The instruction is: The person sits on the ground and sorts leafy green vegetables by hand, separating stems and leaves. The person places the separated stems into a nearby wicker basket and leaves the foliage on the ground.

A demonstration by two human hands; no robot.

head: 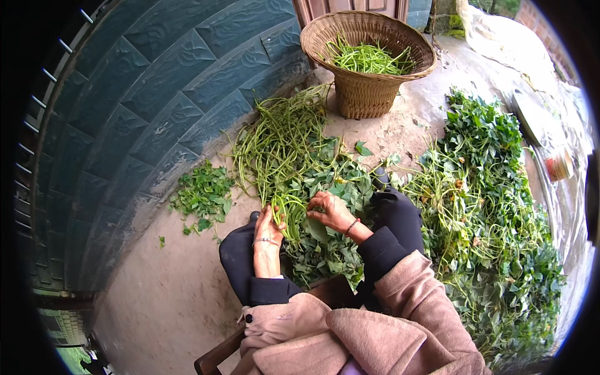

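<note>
A small bunch of green leaf stems (291, 216) is gripped in my left hand (268, 229), which is raised in front of my lap. The stems arch out of it to the right and droop. My right hand (332, 212) is just right of the bunch, thumb and forefinger curled close together near the stem ends. Whether a stem is pinched there is too small to tell. Below both hands, between my knees, lies a heap of leafy green vines (323, 253). Bare stems (281, 145) are piled on the ground beyond my left hand.
A flared wicker basket (365, 96) holding green stems stands ahead, before a wooden door (351, 5). A small leaf pile (204, 194) lies at left by the tiled wall (154, 98). A long vine heap (492, 225) stretches along my right, beside plastic sheeting (569, 225).
</note>
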